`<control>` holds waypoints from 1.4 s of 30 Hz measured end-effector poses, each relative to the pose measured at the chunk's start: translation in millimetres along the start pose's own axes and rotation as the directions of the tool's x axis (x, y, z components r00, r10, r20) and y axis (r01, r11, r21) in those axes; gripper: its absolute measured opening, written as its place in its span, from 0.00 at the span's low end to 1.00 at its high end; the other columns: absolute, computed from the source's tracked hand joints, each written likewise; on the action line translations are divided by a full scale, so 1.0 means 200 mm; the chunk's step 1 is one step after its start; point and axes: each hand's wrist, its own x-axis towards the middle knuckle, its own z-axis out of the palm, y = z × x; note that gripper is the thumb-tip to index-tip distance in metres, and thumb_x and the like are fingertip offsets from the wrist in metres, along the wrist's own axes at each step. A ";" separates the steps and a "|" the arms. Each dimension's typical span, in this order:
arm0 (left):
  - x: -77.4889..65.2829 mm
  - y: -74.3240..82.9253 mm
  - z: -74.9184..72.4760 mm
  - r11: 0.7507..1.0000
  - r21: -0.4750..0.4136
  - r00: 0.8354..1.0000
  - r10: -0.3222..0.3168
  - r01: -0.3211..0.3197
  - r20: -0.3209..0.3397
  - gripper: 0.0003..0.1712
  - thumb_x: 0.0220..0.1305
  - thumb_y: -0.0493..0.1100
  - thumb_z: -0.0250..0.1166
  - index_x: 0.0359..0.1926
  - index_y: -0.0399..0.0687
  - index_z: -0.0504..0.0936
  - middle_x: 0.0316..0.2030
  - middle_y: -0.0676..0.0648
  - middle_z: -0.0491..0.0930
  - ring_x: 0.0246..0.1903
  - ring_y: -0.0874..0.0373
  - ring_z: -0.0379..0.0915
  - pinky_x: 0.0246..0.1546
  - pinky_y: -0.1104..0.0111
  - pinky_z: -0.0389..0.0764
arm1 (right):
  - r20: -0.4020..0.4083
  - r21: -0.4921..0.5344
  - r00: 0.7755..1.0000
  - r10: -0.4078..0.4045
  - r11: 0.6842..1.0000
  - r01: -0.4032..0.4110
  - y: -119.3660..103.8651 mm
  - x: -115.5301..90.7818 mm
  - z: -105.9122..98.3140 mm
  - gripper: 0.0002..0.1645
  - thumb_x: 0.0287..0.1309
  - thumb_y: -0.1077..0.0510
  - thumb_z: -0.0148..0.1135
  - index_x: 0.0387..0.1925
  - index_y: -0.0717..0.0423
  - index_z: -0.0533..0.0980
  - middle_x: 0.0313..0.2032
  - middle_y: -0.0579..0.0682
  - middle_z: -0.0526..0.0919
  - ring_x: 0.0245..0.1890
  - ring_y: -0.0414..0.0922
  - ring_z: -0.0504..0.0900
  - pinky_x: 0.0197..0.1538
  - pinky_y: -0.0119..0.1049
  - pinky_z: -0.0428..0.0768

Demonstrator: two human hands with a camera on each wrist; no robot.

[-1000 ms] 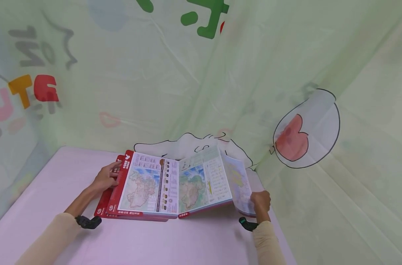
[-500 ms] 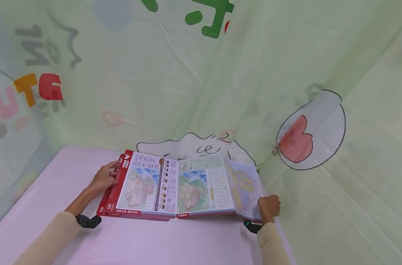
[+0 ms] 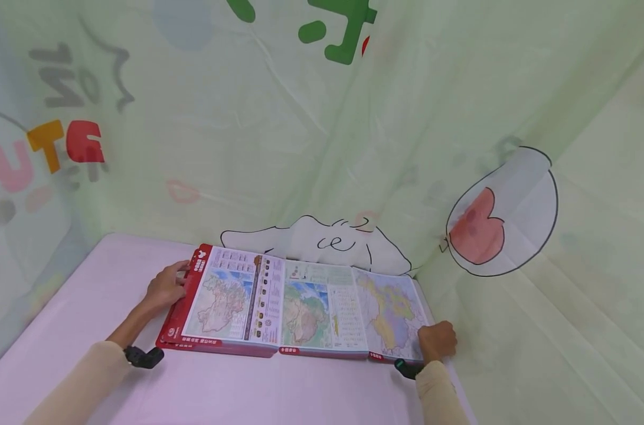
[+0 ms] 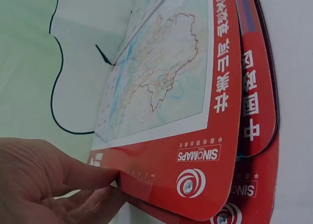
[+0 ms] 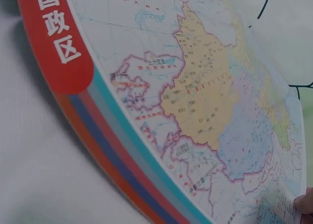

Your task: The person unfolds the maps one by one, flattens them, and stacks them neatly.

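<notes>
A fold-out map (image 3: 304,316) of three panels lies spread across the table, with a red cover strip along its left side. My left hand (image 3: 164,287) holds that left edge; in the left wrist view the thumb (image 4: 93,177) lies on the red cover (image 4: 195,158) and the other fingers are under it. A second red layer shows beneath. At the far right edge my right hand (image 3: 437,340) grips the panel with a yellow and purple map (image 3: 388,310). Only a fingertip (image 5: 305,204) of it shows at that edge in the right wrist view.
The map lies on a pink table (image 3: 194,386), close to its back and right edges. A pale green printed curtain (image 3: 221,147) hangs right behind the table and along its right side. Black wrist devices sit on both wrists.
My right hand has moved right and down, pulling the right panel outward. The raised middle and right panels have flattened onto the table. The left hand has stayed at the left edge.
</notes>
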 end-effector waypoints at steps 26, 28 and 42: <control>-0.04 -0.02 0.03 0.964 0.260 0.979 0.106 -0.059 -0.171 0.47 0.56 0.33 0.75 0.74 0.23 0.67 0.60 0.21 0.77 0.46 0.32 0.81 0.47 0.42 0.85 | -0.038 0.005 0.999 0.019 1.000 -0.019 -0.01 -0.02 0.05 0.24 0.59 0.69 0.53 0.53 0.85 0.75 0.48 0.80 0.81 0.48 0.72 0.78 0.44 0.62 0.76; -0.03 -0.03 0.02 0.962 0.266 0.983 0.100 -0.056 -0.156 0.48 0.56 0.35 0.76 0.75 0.23 0.66 0.59 0.22 0.78 0.46 0.33 0.82 0.46 0.43 0.85 | -0.067 -0.002 0.998 0.007 1.000 -0.007 0.00 -0.03 0.07 0.23 0.59 0.69 0.53 0.52 0.85 0.75 0.48 0.80 0.80 0.49 0.72 0.77 0.45 0.63 0.76; 0.19 -0.02 -0.08 0.923 0.352 0.975 0.200 -0.154 -0.098 0.36 0.71 0.34 0.66 0.77 0.30 0.68 0.71 0.23 0.70 0.64 0.25 0.70 0.62 0.32 0.78 | -0.193 0.244 0.884 -0.427 0.851 0.464 -0.40 -0.42 0.09 0.18 0.76 0.59 0.61 0.58 0.68 0.82 0.54 0.71 0.85 0.58 0.71 0.77 0.65 0.67 0.69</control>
